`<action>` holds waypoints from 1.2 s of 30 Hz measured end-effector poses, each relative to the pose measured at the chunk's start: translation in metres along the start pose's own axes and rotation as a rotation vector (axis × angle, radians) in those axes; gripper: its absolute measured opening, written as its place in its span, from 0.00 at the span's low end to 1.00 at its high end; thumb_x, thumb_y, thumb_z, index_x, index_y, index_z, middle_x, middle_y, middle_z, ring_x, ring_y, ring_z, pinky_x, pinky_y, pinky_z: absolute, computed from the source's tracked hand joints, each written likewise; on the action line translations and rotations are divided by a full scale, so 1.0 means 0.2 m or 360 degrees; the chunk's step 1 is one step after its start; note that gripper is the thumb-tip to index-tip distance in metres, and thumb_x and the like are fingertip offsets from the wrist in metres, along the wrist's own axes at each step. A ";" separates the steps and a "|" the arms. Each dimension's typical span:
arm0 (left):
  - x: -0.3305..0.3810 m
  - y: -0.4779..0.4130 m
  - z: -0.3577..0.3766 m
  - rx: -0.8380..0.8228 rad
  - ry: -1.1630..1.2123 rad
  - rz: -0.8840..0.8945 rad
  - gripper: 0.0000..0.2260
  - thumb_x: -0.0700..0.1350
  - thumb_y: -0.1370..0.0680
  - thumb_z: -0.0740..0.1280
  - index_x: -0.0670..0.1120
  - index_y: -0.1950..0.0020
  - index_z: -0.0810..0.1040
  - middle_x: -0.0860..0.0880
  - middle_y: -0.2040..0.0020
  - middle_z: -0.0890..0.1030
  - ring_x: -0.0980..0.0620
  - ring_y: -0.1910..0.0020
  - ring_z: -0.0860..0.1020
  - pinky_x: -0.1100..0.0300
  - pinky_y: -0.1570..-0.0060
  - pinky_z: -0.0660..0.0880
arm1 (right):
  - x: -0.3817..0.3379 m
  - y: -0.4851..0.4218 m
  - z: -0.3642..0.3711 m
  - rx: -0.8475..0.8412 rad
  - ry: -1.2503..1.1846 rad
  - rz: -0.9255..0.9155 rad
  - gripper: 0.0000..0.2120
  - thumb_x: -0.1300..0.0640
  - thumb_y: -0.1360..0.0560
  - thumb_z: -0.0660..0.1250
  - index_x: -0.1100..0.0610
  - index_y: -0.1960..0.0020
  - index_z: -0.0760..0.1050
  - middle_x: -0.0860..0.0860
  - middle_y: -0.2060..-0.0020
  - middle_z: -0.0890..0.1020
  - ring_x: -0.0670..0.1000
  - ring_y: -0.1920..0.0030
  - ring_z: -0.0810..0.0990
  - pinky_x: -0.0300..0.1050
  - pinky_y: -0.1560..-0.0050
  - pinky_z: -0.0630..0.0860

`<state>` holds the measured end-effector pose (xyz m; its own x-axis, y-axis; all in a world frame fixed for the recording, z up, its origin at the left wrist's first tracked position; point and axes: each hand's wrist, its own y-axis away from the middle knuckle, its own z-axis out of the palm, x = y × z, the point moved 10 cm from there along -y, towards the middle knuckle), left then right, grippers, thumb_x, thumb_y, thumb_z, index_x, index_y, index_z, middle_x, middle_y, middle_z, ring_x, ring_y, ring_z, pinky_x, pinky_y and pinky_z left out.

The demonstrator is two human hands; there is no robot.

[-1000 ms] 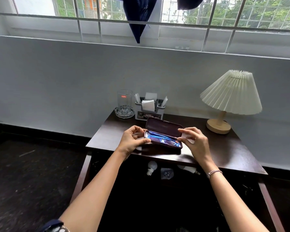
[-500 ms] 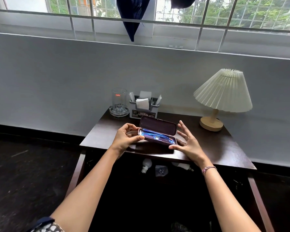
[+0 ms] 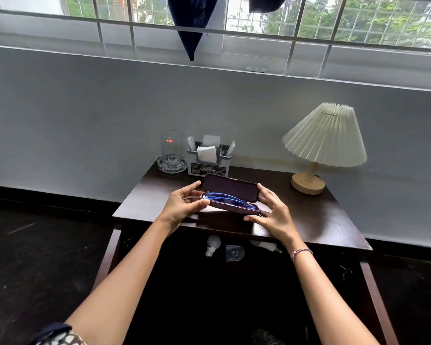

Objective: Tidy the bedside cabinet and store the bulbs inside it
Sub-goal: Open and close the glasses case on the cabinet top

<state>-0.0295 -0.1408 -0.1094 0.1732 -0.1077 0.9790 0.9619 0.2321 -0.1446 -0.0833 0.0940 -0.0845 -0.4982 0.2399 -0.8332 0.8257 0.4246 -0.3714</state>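
A dark purple glasses case stands open above the front of the dark wooden bedside cabinet, with blue glasses lying inside it. My left hand holds the case's left end between thumb and fingers. My right hand holds its right end, fingers up along the lid's edge and thumb under the base. In the dark space under the top lie a white bulb, a clear bulb and another white bulb.
At the back of the top stand a drinking glass on a glass dish, a grey organiser with paper slips, and a pleated table lamp at the right. A wall runs close behind. Dark floor lies on both sides.
My right hand, spread open beside the case half a second ago, has closed in on the case's right end. The lid has stayed up.
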 end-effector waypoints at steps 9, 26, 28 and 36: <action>0.00 0.01 0.02 0.0002 0.0124 -0.0036 0.25 0.33 0.33 0.73 0.42 0.37 0.76 0.47 0.54 0.76 0.54 0.59 0.81 0.62 0.57 0.81 | -0.07 0.03 -0.03 0.0149 -0.0082 -0.0076 0.42 0.58 0.41 0.78 0.45 0.32 0.64 0.40 0.40 0.72 0.46 0.42 0.76 0.32 0.51 0.78; 0.03 0.02 0.01 0.0027 0.0074 0.0028 0.13 0.33 0.32 0.73 0.46 0.51 0.80 0.47 0.55 0.76 0.55 0.61 0.83 0.63 0.61 0.80 | -0.08 0.05 -0.07 0.0339 0.0185 -0.0156 0.36 0.61 0.39 0.79 0.61 0.33 0.71 0.48 0.47 0.80 0.45 0.46 0.80 0.37 0.39 0.73; 0.03 0.02 0.01 0.0024 0.0060 0.0033 0.13 0.34 0.32 0.74 0.46 0.51 0.80 0.47 0.55 0.76 0.55 0.61 0.83 0.63 0.61 0.80 | -0.07 0.05 -0.07 0.0332 0.0150 -0.0128 0.33 0.60 0.39 0.79 0.60 0.35 0.74 0.48 0.47 0.81 0.43 0.46 0.81 0.36 0.41 0.75; 0.06 0.04 0.03 0.0052 -0.0026 0.0047 0.12 0.49 0.38 0.76 0.50 0.57 0.81 0.49 0.59 0.78 0.49 0.65 0.83 0.60 0.68 0.80 | -0.06 0.05 -0.07 0.0344 0.0087 -0.0114 0.20 0.56 0.36 0.77 0.49 0.45 0.79 0.43 0.55 0.83 0.33 0.54 0.80 0.28 0.53 0.76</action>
<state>-0.0217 -0.1347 -0.0984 0.1976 -0.0850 0.9766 0.9489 0.2666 -0.1688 -0.0732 0.1076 -0.0719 -0.5665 0.2655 -0.7801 0.8221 0.2471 -0.5129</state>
